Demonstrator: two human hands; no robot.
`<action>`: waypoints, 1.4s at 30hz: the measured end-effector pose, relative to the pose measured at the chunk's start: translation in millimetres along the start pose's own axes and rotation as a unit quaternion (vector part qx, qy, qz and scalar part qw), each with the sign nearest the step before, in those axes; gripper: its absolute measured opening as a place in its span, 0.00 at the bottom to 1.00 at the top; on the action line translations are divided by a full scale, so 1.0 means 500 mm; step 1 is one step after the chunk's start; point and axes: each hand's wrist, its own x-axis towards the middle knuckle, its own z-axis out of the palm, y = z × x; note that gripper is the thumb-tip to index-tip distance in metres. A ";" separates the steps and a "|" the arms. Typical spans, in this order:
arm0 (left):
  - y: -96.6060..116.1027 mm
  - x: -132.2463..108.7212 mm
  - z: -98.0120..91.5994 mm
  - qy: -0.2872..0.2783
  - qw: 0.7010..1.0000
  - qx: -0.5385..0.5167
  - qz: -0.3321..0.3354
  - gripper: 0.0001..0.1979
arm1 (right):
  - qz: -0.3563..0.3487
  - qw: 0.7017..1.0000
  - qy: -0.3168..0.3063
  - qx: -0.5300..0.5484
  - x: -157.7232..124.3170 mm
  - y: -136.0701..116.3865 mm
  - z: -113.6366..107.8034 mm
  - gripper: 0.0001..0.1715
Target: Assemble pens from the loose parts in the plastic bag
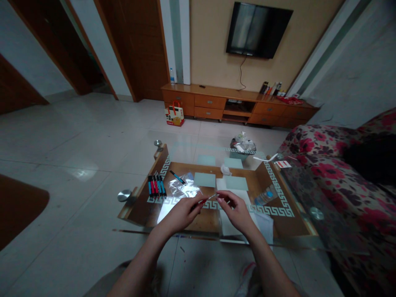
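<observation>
Over the glass table (210,214) my left hand (188,212) grips a slim red pen (204,201), with a pale, thin end pointing right. My right hand (232,208) is closed in a pinch at that end; what lies between its fingertips is too small to make out. Left of my hands, several red and blue pens (156,187) lie side by side in a row. A single blue pen (177,177) rests at the edge of a crumpled clear plastic wrapper (185,188).
A plastic bottle with a blue cap (264,198) lies on the table's right. Beyond the table stands a filled waste basket (243,154). A flowered sofa (321,144) borders the right side. A paper bag (174,115) stands before the TV cabinet (208,102).
</observation>
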 end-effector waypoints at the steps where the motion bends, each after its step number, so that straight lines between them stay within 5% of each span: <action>1: -0.002 0.000 0.001 0.000 1.000 0.002 0.000 0.20 | 0.000 1.000 -0.011 0.002 -0.001 -0.004 0.002 0.19; 7: -0.003 0.002 0.002 -0.006 1.000 0.012 0.009 0.20 | 0.000 0.998 -0.054 0.008 -0.005 -0.007 0.007 0.20; 28: -0.017 0.002 0.002 0.030 0.999 0.032 0.018 0.20 | 0.039 0.998 -0.009 0.056 0.003 0.029 0.018 0.19; 39: -0.012 0.001 -0.006 0.084 0.995 0.047 -0.006 0.17 | 0.043 0.994 0.097 0.006 0.011 0.050 0.011 0.19; 42: -0.014 0.002 -0.005 0.096 0.994 0.054 -0.010 0.17 | 0.043 0.995 0.083 -0.018 0.004 0.061 0.035 0.18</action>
